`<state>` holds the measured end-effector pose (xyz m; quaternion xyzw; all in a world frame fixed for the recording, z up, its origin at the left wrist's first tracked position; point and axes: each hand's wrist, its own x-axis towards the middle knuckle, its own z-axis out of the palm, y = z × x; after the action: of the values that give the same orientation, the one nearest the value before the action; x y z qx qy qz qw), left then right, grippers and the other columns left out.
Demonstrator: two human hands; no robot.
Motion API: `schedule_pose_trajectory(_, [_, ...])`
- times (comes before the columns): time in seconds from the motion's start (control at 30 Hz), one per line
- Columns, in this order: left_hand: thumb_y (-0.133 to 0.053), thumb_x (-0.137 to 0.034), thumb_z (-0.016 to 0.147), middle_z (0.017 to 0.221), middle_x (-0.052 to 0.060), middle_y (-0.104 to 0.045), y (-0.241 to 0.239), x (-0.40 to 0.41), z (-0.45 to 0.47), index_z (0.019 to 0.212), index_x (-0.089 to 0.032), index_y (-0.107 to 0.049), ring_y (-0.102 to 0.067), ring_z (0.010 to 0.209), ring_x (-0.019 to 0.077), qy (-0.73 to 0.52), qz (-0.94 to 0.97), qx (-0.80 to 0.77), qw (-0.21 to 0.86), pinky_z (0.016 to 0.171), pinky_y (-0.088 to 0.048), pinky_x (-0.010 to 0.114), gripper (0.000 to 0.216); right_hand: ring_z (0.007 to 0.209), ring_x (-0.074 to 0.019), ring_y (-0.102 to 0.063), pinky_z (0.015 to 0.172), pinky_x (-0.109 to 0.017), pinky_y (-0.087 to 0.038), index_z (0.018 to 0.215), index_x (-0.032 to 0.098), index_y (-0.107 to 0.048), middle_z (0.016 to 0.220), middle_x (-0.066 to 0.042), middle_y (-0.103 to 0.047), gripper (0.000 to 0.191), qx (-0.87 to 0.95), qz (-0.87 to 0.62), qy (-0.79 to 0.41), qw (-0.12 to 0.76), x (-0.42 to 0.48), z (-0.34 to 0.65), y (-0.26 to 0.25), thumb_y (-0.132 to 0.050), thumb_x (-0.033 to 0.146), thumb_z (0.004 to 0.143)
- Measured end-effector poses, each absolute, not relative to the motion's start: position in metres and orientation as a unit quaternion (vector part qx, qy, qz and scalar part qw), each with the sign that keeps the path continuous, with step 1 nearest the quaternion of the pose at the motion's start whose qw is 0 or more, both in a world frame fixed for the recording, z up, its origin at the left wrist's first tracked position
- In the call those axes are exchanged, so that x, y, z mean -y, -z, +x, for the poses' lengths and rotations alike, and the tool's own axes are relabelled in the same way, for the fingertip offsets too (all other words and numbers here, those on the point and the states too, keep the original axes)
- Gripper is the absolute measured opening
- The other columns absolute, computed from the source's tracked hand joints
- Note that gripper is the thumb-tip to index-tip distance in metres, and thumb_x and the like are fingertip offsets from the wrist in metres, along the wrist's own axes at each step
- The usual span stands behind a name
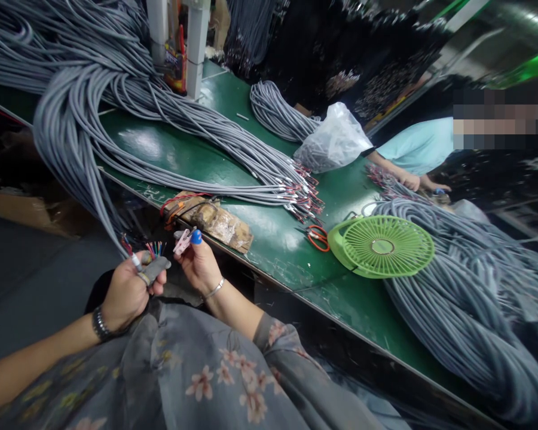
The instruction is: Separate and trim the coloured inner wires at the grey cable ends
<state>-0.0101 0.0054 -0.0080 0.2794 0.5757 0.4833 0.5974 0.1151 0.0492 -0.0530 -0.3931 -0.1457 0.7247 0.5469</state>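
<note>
My left hand [128,289] is closed around the end of a grey cable [112,233]. A fan of thin coloured wires [156,248] sticks out above its fingers, and its thumb wears a grey cover. Just to the right, my right hand [200,266] pinches a small pink clip-like tool [183,241]; a blue cover [196,237] sits on its thumb. A small gap separates the tool from the wires. The held cable runs up into a large bundle of grey cables [78,107] draped over the table edge.
On the green table [269,230] lie a worn, tape-covered block [224,224], orange-handled scissors [317,237] and a green fan [382,246]. A clear plastic bag [336,140] stands behind. More grey cables [466,298] fill the right side, where another person's hand [407,179] works.
</note>
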Motion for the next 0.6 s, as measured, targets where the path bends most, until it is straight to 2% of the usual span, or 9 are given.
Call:
schedule_pose_trajectory(0.17, [-0.087,-0.036,0.049,0.045,-0.003,-0.063,0.011,-0.004,-0.011,0.057,-0.022,-0.057,-0.051,0.035,0.0089,-0.483,0.284,-0.57,0.601,0.037,-0.036,0.019,0.034,0.066,-0.0148,-0.061,0.06,-0.025,-0.051,0.083,0.019,-0.071,0.071,-0.001,-0.068,0.048,0.138,-0.392,-0.747,0.519,-0.05,0.118,0.052,-0.078,0.066,0.091])
schedule_pose_trajectory(0.37, [-0.086,-0.034,0.051,0.045,-0.003,-0.062,0.009,0.001,-0.016,0.056,-0.022,-0.06,-0.05,0.036,0.009,-0.485,0.298,-0.564,0.598,0.038,-0.037,0.02,0.029,0.059,-0.0129,-0.057,0.056,-0.022,-0.05,0.077,0.02,-0.065,0.067,0.0,-0.065,0.056,0.128,-0.39,-0.765,0.497,-0.047,0.128,0.054,-0.067,0.072,0.096])
schedule_pose_trajectory(0.47, [-0.087,-0.033,0.051,0.046,-0.002,-0.062,0.007,0.004,-0.019,0.056,-0.023,-0.058,-0.05,0.037,0.0099,-0.488,0.294,-0.558,0.604,0.038,-0.037,0.021,0.031,0.059,-0.0122,-0.056,0.056,-0.022,-0.051,0.08,0.019,-0.068,0.07,-0.001,-0.067,0.051,0.155,-0.376,-0.778,0.478,-0.045,0.13,0.053,-0.068,0.068,0.097])
schedule_pose_trajectory(0.6, [-0.087,-0.034,0.053,0.046,-0.003,-0.06,0.008,0.005,-0.02,0.059,-0.024,-0.053,-0.05,0.038,0.0112,-0.492,0.294,-0.549,0.608,0.037,-0.037,0.022,0.036,0.06,-0.0122,-0.055,0.057,-0.023,-0.051,0.081,0.02,-0.069,0.068,0.001,-0.066,0.04,0.213,-0.372,-0.757,0.494,-0.043,0.131,0.052,-0.081,0.057,0.09])
